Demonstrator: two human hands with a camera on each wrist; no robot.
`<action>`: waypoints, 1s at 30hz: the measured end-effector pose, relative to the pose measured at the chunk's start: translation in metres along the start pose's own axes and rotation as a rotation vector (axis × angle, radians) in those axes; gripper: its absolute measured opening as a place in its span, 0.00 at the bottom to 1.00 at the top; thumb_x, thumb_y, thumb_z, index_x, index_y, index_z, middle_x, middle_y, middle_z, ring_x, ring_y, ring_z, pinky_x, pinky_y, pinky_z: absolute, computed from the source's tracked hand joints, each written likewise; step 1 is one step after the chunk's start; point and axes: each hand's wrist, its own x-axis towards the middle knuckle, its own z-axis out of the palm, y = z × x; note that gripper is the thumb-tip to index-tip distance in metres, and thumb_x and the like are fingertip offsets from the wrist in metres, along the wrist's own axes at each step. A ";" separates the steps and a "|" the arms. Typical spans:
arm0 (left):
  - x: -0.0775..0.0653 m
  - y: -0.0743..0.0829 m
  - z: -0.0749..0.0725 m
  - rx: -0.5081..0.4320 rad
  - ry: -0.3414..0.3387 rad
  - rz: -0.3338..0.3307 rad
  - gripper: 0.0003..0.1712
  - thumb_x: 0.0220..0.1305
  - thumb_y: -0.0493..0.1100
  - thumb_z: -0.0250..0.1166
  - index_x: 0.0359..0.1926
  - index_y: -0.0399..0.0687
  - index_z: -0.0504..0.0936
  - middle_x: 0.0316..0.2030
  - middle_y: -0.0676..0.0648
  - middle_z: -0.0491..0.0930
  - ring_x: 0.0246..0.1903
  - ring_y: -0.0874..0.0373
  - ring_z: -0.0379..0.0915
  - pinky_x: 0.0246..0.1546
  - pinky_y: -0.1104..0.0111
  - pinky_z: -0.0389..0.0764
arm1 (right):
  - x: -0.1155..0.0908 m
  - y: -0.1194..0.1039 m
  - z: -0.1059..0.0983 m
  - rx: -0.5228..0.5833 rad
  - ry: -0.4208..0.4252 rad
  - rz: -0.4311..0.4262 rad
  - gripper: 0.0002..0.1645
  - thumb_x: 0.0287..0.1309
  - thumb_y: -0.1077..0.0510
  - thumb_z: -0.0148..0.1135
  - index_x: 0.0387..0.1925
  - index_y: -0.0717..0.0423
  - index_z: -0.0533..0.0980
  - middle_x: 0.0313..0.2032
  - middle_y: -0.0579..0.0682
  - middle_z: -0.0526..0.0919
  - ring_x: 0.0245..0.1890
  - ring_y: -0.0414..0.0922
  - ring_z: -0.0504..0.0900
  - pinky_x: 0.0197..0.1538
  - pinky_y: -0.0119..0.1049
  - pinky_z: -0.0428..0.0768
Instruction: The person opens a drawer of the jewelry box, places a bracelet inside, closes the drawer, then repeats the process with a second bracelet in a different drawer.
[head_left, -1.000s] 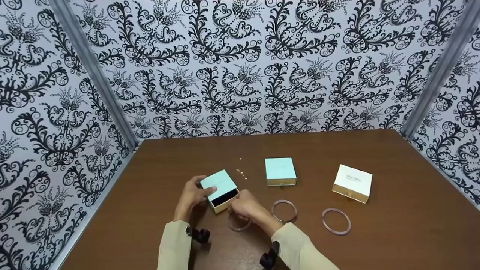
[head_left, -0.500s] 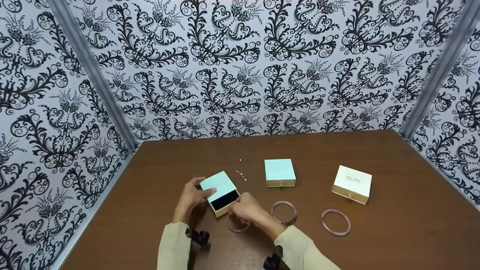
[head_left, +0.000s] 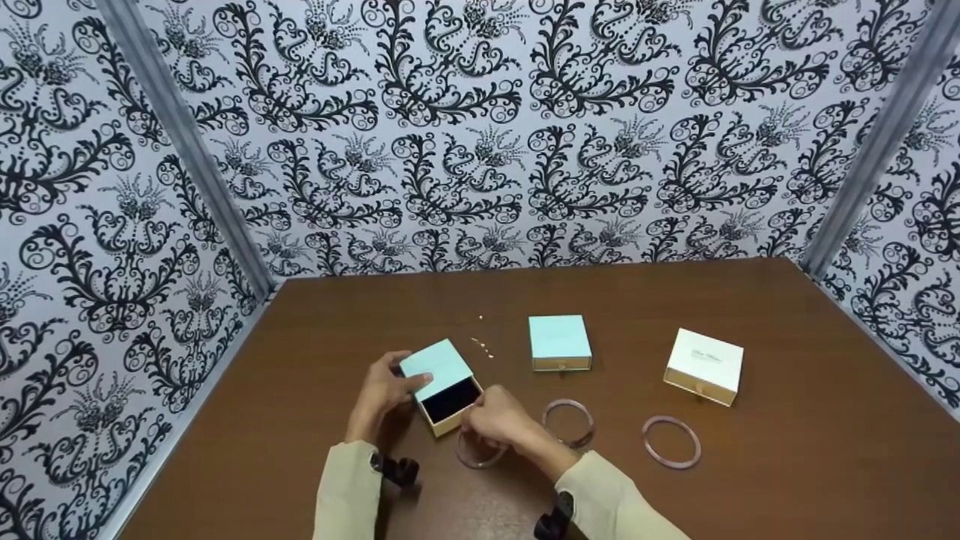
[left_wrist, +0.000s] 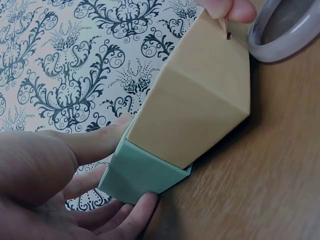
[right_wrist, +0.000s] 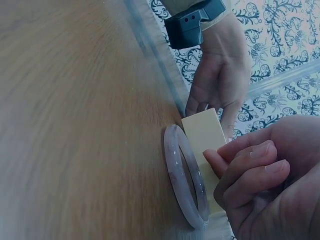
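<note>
A teal drawer-style gift box (head_left: 436, 366) stands angled on the table. My left hand (head_left: 382, 391) grips its teal sleeve (left_wrist: 142, 170), thumb on top and fingers along the side. The cream drawer (left_wrist: 185, 110) is slid partway out, and its black inside (head_left: 450, 403) shows nothing lying in it. At the drawer's front, my right hand (head_left: 496, 416) pinches the small ribbon pull (left_wrist: 223, 27) between thumb and finger. A pale purple bangle (right_wrist: 181, 185) lies flat on the table beside the drawer front, partly hidden under the right hand in the head view.
Another teal box (head_left: 560, 337) and a cream box with dark lettering (head_left: 705, 358) stand shut farther right. Two more bangles lie in front of them, a nearer one (head_left: 568, 403) and a right one (head_left: 673, 464). Small pale bits (head_left: 482, 346) are scattered behind the held box.
The drawer has slid farther out of its sleeve, toward the lower right, with the right hand moving along. My left hand has kept its hold on the sleeve.
</note>
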 end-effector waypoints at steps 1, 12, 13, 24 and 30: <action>0.000 0.000 0.000 -0.001 0.000 0.000 0.37 0.61 0.38 0.72 0.69 0.39 0.69 0.70 0.28 0.63 0.51 0.47 0.77 0.50 0.56 0.83 | -0.001 0.000 0.000 -0.003 -0.002 -0.001 0.11 0.49 0.67 0.57 0.18 0.66 0.82 0.05 0.39 0.62 0.04 0.33 0.56 0.10 0.27 0.55; 0.001 0.001 -0.001 -0.014 -0.003 -0.012 0.37 0.60 0.38 0.73 0.69 0.39 0.69 0.68 0.28 0.65 0.49 0.48 0.76 0.49 0.56 0.83 | -0.007 0.001 -0.005 -0.042 -0.020 0.017 0.14 0.51 0.66 0.61 0.12 0.58 0.76 0.05 0.39 0.62 0.05 0.33 0.56 0.10 0.27 0.55; 0.001 0.001 -0.001 -0.015 -0.002 -0.015 0.37 0.60 0.38 0.73 0.69 0.39 0.69 0.67 0.28 0.66 0.48 0.48 0.76 0.48 0.57 0.83 | -0.008 0.001 -0.005 -0.048 -0.023 0.017 0.16 0.51 0.66 0.61 0.10 0.57 0.74 0.05 0.39 0.62 0.05 0.34 0.56 0.10 0.27 0.55; 0.000 0.001 0.000 -0.009 0.001 -0.022 0.37 0.60 0.38 0.73 0.68 0.39 0.70 0.67 0.29 0.66 0.46 0.49 0.77 0.47 0.59 0.84 | -0.014 0.002 -0.006 -0.070 -0.038 -0.013 0.17 0.53 0.66 0.60 0.11 0.60 0.74 0.04 0.39 0.64 0.04 0.33 0.56 0.09 0.27 0.55; 0.000 0.001 0.000 0.011 0.008 -0.017 0.37 0.60 0.39 0.73 0.68 0.39 0.70 0.68 0.30 0.66 0.47 0.48 0.78 0.48 0.57 0.84 | -0.016 0.003 -0.007 -0.077 -0.044 -0.009 0.16 0.53 0.67 0.59 0.11 0.60 0.75 0.06 0.40 0.66 0.05 0.33 0.56 0.10 0.27 0.55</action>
